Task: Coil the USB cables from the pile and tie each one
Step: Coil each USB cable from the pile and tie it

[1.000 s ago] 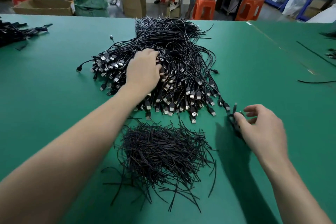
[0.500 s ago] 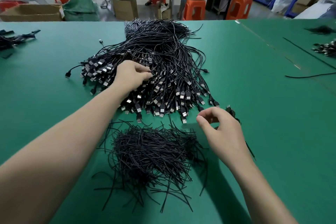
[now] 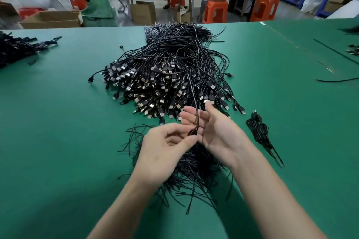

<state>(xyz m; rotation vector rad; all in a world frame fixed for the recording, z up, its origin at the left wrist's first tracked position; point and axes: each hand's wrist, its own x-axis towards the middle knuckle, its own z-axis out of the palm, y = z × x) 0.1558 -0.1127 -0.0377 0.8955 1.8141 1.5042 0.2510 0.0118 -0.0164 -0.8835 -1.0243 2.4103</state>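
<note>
Up close, the thumb and forefinger (image 3: 191, 137) of the left hand (image 3: 165, 147) pinch a single black USB cable (image 3: 194, 99) close to its end, where a dark lump shows, too blurred to tell as a plug. That hand's other fingers curl loosely under the palm. The right hand (image 3: 217, 134) stands just beside it, palm turned towards the left hand, fingers straight and slightly spread and gripping nothing. The cable passes in front of those fingers; whether it touches them I cannot tell.

From the pinch the cable rises away from the person and runs into the big pile of USB cables (image 3: 167, 75) in the middle of the green table (image 3: 58, 122), plugs fanned towards the person. Under both wrists lies a heap of thin black twist ties (image 3: 194, 172). To the right of the hands, apart from the pile, lies one coiled cable (image 3: 259, 130), two tie ends sticking out towards the person.

At the table's far left lie more black cables (image 3: 15, 50). A loose strand (image 3: 336, 79) lies at the far right. Beyond the table stand orange stools (image 3: 215, 11) and cardboard boxes (image 3: 50, 19).
</note>
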